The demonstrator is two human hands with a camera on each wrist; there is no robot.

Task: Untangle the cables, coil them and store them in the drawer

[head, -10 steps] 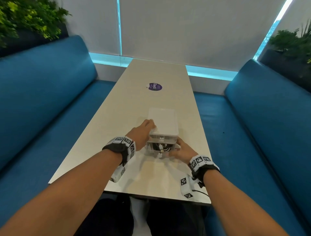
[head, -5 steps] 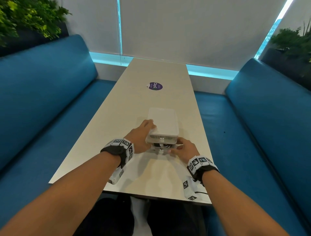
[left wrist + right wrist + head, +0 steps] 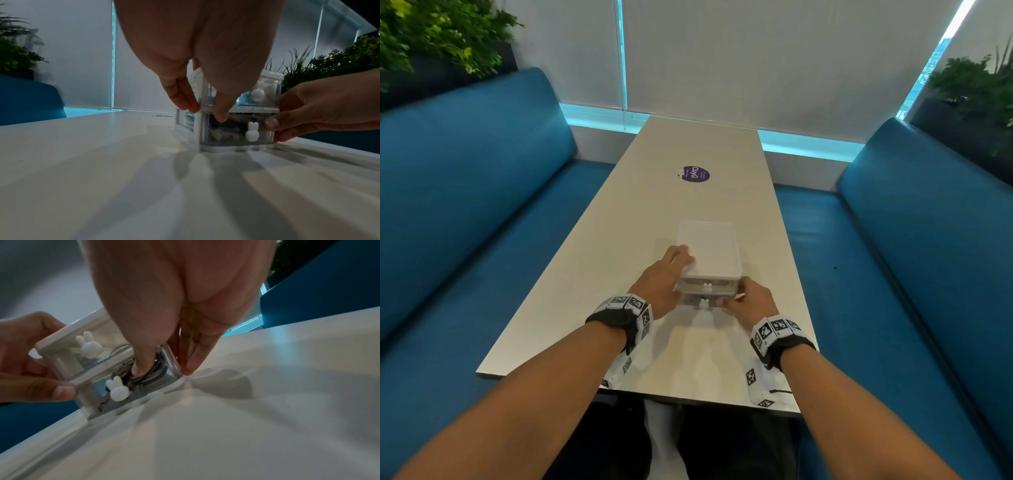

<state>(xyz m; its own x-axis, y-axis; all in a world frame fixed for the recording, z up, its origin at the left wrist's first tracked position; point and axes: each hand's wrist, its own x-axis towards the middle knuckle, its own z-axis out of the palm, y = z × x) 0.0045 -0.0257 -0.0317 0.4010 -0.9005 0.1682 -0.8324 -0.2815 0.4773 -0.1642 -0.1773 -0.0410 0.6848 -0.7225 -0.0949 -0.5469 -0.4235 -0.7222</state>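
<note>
Small clear plastic drawer unit set on the table, near its 6 o'clock edge. Two drawers stacked; each fronted by a white rabbit knob.

Lower drawer appears pushed home, flush with the frame. Dark coiled cables seen through its clear front; nothing seen trailing out. Some light cable is seen in the upper drawer, blurred.

Left hand is held against the unit's 9 o'clock side, fingers lying along the wall and top edge, thumb pressed on the lower drawer's front. Fingers look nearly straight: a bracing contact rather than a wrap.

Right hand grips the 3 o'clock front corner of the lower drawer, thumb on the front face, fingers curled round the side.

Handling, judged:
- Unit is likely light, hard and smooth; it would be slid easily on the slick tabletop, so one hand is best kept on the frame whenever a drawer is worked.
- Thin clear walls probably flex and could crack under a hard squeeze; corners and the white frame rails are the firmer places to be held.
- Lower knob is the natural pull point, small, to be pinched.
- Cables are soft and springy; coils may be expected to loosen and jam the drawer.

Storage seems all but finished.
</note>
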